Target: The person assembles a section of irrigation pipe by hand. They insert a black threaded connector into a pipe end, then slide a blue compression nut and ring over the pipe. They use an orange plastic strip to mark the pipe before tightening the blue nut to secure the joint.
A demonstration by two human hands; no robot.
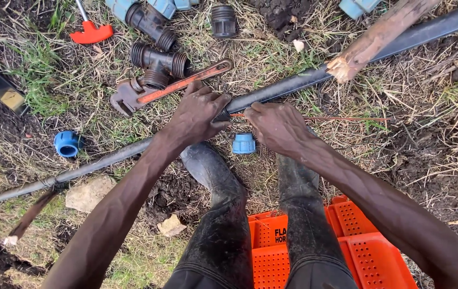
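left hand (199, 112) fingers clenched round the black pipe (288, 85), right hand (277, 126) gripping an orange-handled blade (237, 115) at the cut across the ground. risk judged: blade could slip toward the left fingers, as the pipe lies unclamped above both boots

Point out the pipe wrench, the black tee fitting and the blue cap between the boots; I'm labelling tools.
pipe wrench (156, 91), head view, orange handle.
black tee fitting (156, 60), head view, centre body.
blue cap (244, 143), head view, top face.
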